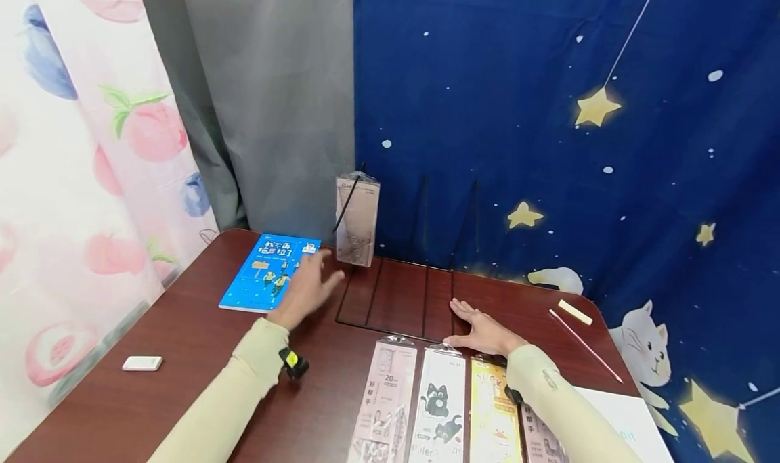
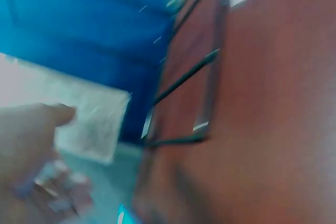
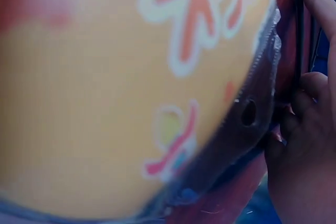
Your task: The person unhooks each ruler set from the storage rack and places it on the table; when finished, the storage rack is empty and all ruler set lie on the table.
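A black wire rack [image 1: 395, 332] stands at the back of the table, with upright prongs. From its left prong hangs a pale pink packet [image 1: 356, 223] in clear plastic. My left hand [image 1: 307, 288] is in the air beside that packet, over the right edge of a blue book [image 1: 252, 273], fingers spread and holding nothing; it is blurred in the left wrist view. My right hand [image 1: 484, 329] rests at the right side of the rack's base, fingers extended, thumb near the top of a white packet with black cats [image 1: 440, 402]. A yellow packet [image 3: 94, 114] fills most of the right wrist view.
A pink packet [image 1: 384, 402] lies left of the cat packet; another pink packet [image 1: 539, 436] is partly under my right forearm. A white eraser-like block [image 1: 142, 363] is at left. A pencil [image 1: 586, 346], a cream stick [image 1: 575, 312] and a white sheet [image 1: 618, 422] lie at right.
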Available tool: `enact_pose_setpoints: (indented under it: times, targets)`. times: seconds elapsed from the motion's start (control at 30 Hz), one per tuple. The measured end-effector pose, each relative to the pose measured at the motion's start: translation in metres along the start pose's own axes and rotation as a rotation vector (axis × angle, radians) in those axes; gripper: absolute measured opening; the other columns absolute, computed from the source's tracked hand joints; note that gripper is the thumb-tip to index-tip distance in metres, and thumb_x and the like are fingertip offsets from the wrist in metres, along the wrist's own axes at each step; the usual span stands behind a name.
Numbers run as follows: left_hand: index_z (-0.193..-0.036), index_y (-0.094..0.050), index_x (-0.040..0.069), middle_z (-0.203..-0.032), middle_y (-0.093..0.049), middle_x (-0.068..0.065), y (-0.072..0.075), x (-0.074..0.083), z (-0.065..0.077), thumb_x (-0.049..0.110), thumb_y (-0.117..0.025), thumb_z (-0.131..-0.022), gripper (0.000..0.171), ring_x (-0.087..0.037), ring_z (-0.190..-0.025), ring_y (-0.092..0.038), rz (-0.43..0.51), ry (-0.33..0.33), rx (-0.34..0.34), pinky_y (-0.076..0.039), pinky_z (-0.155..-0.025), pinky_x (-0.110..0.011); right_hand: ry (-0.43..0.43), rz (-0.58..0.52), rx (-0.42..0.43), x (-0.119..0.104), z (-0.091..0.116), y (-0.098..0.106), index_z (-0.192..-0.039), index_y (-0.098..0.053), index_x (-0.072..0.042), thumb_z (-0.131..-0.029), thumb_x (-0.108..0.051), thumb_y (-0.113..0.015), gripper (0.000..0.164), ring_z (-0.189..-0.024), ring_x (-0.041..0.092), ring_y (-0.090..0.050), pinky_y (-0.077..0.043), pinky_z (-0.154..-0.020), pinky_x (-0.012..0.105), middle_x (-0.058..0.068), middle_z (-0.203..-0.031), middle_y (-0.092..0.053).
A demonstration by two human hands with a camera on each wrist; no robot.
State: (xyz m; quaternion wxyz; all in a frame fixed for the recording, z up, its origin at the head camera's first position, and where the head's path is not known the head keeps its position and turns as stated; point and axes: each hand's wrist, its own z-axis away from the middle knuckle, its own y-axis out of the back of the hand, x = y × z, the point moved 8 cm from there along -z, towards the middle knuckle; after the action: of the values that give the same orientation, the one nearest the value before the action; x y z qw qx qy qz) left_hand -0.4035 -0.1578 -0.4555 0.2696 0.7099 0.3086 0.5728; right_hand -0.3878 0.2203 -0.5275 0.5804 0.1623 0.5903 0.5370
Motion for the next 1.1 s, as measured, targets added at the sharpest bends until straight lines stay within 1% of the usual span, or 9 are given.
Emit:
enact_pose_setpoints:
  times: [0.07, 0.17, 0.27, 0.37, 0.53, 0.67, 0.87, 0.97, 1.1]
  targets:
    - [-0.148, -0.049, 0.002, -0.126, -0.054, -0.024, 0.021, 0.001, -0.018, 0.026, -0.069, -0.101, 0.057, -0.037, -0.110, -0.058, 0.086, -0.053, 0.107, -0.053, -0.090, -0.051, -0.005, 0.001, 0.000, -0.002, -0.002, 0.001, -0.166, -0.023, -0.014, -0.090, -0.057, -0.074, 0.101, -0.162, 0.037, -0.009, -0.017, -0.125, 0.066, 0.009, -0.175, -0.014]
    - [-0.143, -0.054, 0.002, -0.127, -0.058, -0.023, 0.042, 0.002, -0.042, 0.021, -0.071, -0.100, 0.051, -0.038, -0.117, -0.060, 0.207, -0.098, 0.195, -0.053, -0.097, -0.053, -0.014, 0.002, 0.000, -0.004, -0.004, 0.002, -0.166, -0.025, -0.014, -0.089, -0.057, -0.076, 0.102, -0.162, 0.036, -0.011, -0.020, -0.124, 0.066, 0.009, -0.174, -0.016]
    - [-0.140, -0.057, 0.006, -0.130, -0.062, -0.020, 0.049, 0.000, -0.060, 0.021, -0.071, -0.100, 0.045, -0.035, -0.121, -0.062, 0.301, -0.100, 0.220, -0.053, -0.101, -0.052, -0.017, -0.006, -0.003, -0.004, -0.004, 0.002, -0.165, -0.026, -0.014, -0.088, -0.057, -0.076, 0.102, -0.162, 0.036, -0.011, -0.019, -0.124, 0.066, 0.009, -0.174, -0.016]
    - [-0.137, -0.059, 0.008, -0.129, -0.065, -0.018, 0.050, 0.002, -0.069, 0.020, -0.070, -0.100, 0.041, -0.034, -0.120, -0.064, 0.352, -0.107, 0.221, -0.054, -0.101, -0.051, -0.016, -0.012, -0.010, -0.006, -0.003, 0.002, -0.165, -0.026, -0.013, -0.089, -0.055, -0.077, 0.101, -0.162, 0.035, -0.012, -0.019, -0.125, 0.065, 0.010, -0.174, -0.017]
    - [-0.131, -0.061, 0.007, -0.123, -0.068, -0.017, 0.048, 0.013, -0.076, 0.023, -0.071, -0.100, 0.037, -0.031, -0.114, -0.067, 0.381, -0.114, 0.221, -0.055, -0.099, -0.048, -0.014, -0.006, -0.003, -0.006, -0.002, 0.003, -0.165, -0.027, -0.012, -0.087, -0.054, -0.079, 0.102, -0.162, 0.035, -0.013, -0.021, -0.125, 0.064, 0.010, -0.173, -0.019]
    - [-0.122, -0.063, 0.006, -0.116, -0.070, -0.017, 0.047, 0.018, -0.079, 0.027, -0.071, -0.100, 0.032, -0.030, -0.107, -0.069, 0.422, -0.122, 0.254, -0.056, -0.097, -0.045, -0.020, -0.005, 0.008, -0.002, -0.003, 0.005, -0.165, -0.028, -0.014, -0.086, -0.056, -0.080, 0.103, -0.162, 0.034, -0.014, -0.022, -0.125, 0.062, 0.009, -0.173, -0.020]
    - [-0.107, -0.070, 0.009, -0.103, -0.075, -0.012, 0.048, 0.015, -0.077, 0.034, -0.073, -0.097, 0.027, -0.031, -0.098, -0.074, 0.479, -0.115, 0.279, -0.055, -0.085, -0.023, -0.017, -0.007, 0.013, -0.002, -0.005, 0.005, -0.165, -0.028, -0.014, -0.086, -0.056, -0.079, 0.103, -0.162, 0.034, -0.013, -0.022, -0.125, 0.062, 0.009, -0.173, -0.020]
    - [-0.108, -0.073, 0.009, -0.102, -0.076, -0.013, 0.049, 0.011, -0.076, 0.034, -0.073, -0.098, 0.027, -0.023, -0.094, -0.075, 0.510, -0.120, 0.269, -0.054, -0.080, -0.016, -0.019, -0.008, 0.013, -0.002, -0.005, 0.005, -0.165, -0.028, -0.013, -0.086, -0.056, -0.079, 0.103, -0.162, 0.034, -0.013, -0.022, -0.125, 0.062, 0.009, -0.173, -0.020]
    - [-0.116, -0.075, 0.006, -0.106, -0.075, -0.015, 0.050, 0.007, -0.071, 0.032, -0.070, -0.100, 0.031, -0.008, -0.088, -0.073, 0.533, -0.119, 0.238, -0.056, -0.078, -0.016, -0.027, -0.009, 0.010, -0.003, -0.005, 0.005, -0.165, -0.028, -0.014, -0.086, -0.055, -0.080, 0.103, -0.162, 0.034, -0.013, -0.022, -0.125, 0.062, 0.009, -0.173, -0.019]
